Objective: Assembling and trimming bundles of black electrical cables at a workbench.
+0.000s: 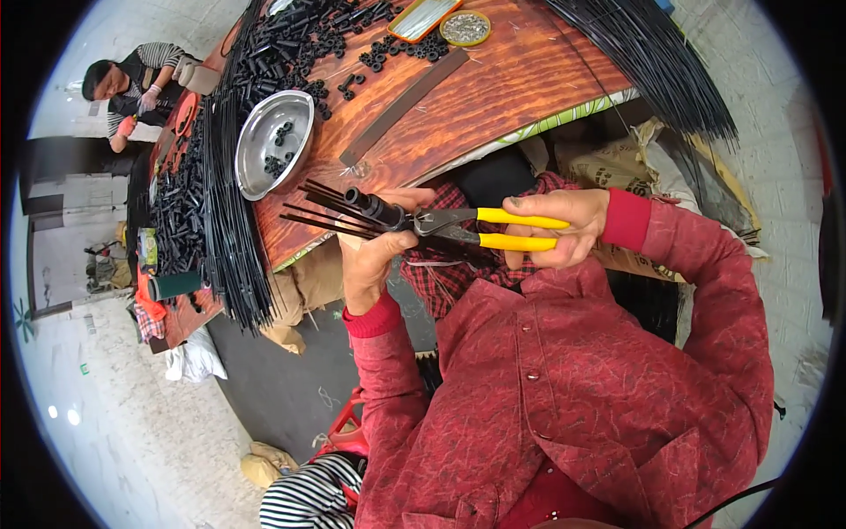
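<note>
My right hand grips pliers with yellow handles. Their dark metal jaws reach left to a black tubular plastic fitting. Around that fitting and several thin black rods my left hand is closed, and the rods stick out to the left past the fingers. The jaws meet the fitting's right end; what they bite on is too small to make out. Both hands are held in front of my red jacket, just off the table's near edge.
On the wooden table are a metal bowl with black pieces, a flat dark bar, a small dish, a tray and piles of black fittings. Long black rods overhang the edge. Another person works at far left.
</note>
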### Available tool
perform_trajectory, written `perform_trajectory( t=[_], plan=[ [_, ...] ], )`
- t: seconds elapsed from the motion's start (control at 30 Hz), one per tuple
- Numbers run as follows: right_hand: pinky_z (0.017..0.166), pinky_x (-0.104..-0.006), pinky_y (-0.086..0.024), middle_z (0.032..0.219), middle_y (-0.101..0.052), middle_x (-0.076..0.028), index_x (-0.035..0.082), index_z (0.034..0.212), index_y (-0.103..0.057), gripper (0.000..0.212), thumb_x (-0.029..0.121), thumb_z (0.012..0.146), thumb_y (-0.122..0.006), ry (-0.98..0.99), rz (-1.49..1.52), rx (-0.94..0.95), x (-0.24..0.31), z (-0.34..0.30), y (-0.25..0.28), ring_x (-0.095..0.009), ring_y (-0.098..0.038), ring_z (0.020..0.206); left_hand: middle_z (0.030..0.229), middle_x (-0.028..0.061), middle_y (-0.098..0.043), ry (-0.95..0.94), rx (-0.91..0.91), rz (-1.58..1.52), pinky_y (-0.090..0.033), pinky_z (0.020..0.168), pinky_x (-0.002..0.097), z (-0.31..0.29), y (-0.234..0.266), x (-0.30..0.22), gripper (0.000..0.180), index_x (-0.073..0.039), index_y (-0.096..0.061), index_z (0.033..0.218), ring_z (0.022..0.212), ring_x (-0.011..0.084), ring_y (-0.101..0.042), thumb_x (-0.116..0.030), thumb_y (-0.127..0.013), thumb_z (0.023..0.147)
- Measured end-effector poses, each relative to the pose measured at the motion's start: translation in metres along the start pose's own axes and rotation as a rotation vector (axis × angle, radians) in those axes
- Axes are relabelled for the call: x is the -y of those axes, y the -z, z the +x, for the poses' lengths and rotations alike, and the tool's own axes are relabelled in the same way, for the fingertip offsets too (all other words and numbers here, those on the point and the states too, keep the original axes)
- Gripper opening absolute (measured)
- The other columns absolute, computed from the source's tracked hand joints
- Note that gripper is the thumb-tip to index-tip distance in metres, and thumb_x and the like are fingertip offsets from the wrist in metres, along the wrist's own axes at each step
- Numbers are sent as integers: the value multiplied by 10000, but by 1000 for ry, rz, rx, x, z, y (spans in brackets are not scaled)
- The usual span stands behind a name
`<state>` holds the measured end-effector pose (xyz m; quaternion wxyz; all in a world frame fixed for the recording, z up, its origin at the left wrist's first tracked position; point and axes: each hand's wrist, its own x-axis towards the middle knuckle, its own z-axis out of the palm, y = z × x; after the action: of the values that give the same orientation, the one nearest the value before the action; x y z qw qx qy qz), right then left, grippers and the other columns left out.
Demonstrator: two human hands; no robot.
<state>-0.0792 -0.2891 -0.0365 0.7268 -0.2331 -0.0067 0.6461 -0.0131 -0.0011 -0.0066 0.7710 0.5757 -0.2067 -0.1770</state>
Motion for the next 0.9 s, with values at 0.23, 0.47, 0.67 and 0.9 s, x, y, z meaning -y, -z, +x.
perform_trajectory(
  t=[0.23, 0.47, 0.67, 0.9],
  plan=[
    [328, -227, -329, 540, -482, -36, -32, 1201, -569, 797, 691, 960, -336, 150, -331, -202, 19, -2, -21, -88, -394, 355, 1075, 217, -684, 37, -59, 79, -503, 892, 355, -1, 2, -4, 475, 74, -639, 1073, 966, 248, -658, -188, -815, 717],
    [528, -268, -487, 853, -659, -41, 29, 1190, -597, 533, 313, 786, -798, 643, -1369, -851, 31, -15, -55, -125, -618, 620, 1052, 187, -696, -36, -112, 103, -512, 875, 340, 1, -2, 1, 441, 65, -638, 1069, 961, 235, -662, -156, -814, 730],
    [537, -349, -486, 739, -635, -81, 25, 1104, -625, 414, 337, 846, -713, 584, -2008, -965, 37, -27, -77, -247, -635, 611, 1076, 211, -689, -7, -131, 94, -509, 876, 341, 2, -9, -3, 470, 72, -641, 1085, 964, 238, -660, -150, -819, 712],
    [453, -238, -351, 669, -530, -19, -39, 1129, -628, 771, 649, 974, -315, 104, -524, -386, 25, -20, -61, -77, -438, 498, 1073, 233, -690, 17, -42, 99, -518, 858, 364, -4, -2, 1, 540, 85, -657, 1076, 934, 253, -667, -211, -838, 663]
  ],
)
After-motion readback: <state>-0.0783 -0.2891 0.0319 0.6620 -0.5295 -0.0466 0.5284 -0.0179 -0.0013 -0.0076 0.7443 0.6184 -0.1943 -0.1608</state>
